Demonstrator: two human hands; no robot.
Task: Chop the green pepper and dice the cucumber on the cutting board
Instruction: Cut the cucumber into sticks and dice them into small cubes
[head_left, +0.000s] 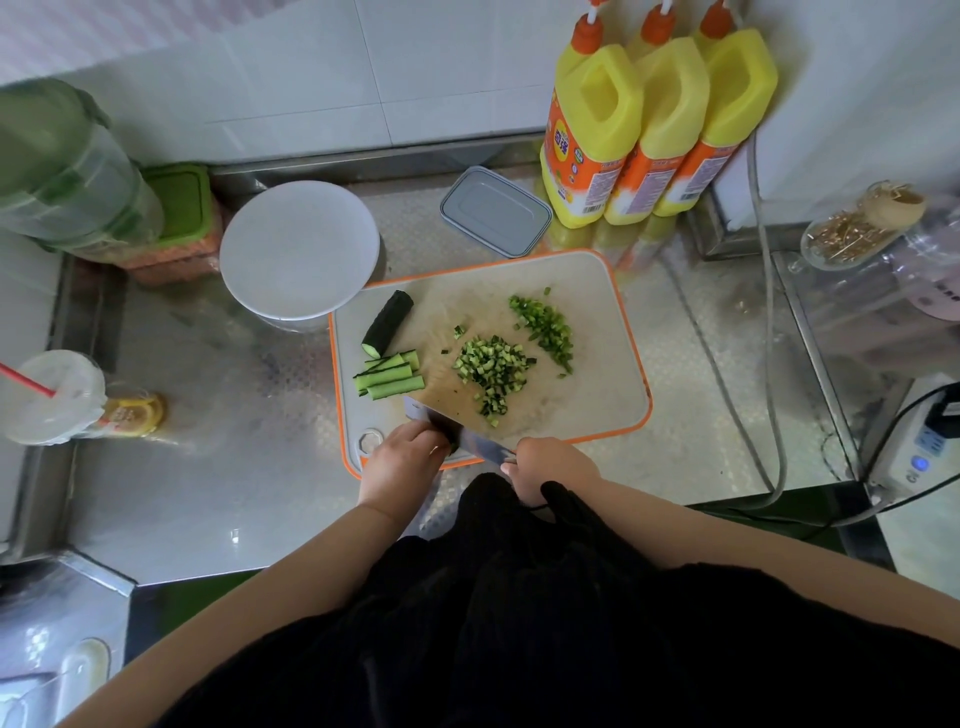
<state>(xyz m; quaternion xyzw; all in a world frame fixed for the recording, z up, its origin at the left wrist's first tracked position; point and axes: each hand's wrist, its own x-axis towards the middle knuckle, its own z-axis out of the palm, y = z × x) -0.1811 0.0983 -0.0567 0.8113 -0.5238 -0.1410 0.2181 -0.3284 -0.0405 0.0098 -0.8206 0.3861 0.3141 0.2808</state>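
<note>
Head view, right hand (553, 465) gripping cleaver (457, 421), left hand (402, 457) curled over cucumber, bottle labels (569, 166) unreadable

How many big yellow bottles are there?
3. They stand in a tight row at the back right by the wall: the nearest bottle, the middle bottle, and the far bottle. More could hide behind.

My steel worktop (249, 467) carries the cutting board (613, 332), a white lid (298, 249), a grey box (496, 210), three yellow bottles (660, 130) and a lidded cup (52, 395).
</note>
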